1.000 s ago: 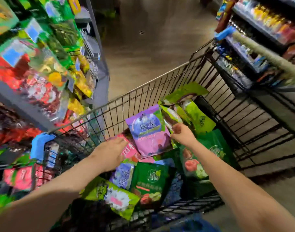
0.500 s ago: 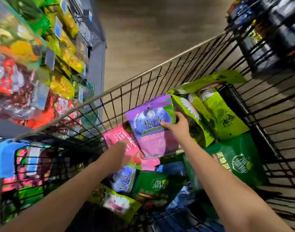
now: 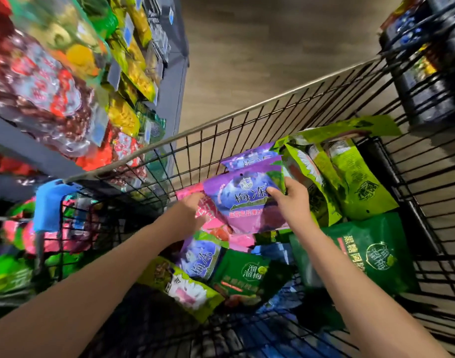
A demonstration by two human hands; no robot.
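The right hand point(image 3: 291, 205) pinches the purple pouch point(image 3: 247, 202) by its right edge, thumb on the front, and holds it tilted above the pile in the cart point(image 3: 247, 109). The left hand point(image 3: 187, 215) curls at the pouch's left edge, against a pink pouch point(image 3: 212, 224); I cannot tell which it grips.

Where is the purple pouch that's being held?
Head view, centre: the purple pouch is inside the cart, gripped by the right hand, overlapping a pink pouch beside the left hand.

Dark green pouch point(image 3: 376, 254) in wire cart point(image 3: 221, 124) (lime pouches point(image 3: 355, 182) beyond).
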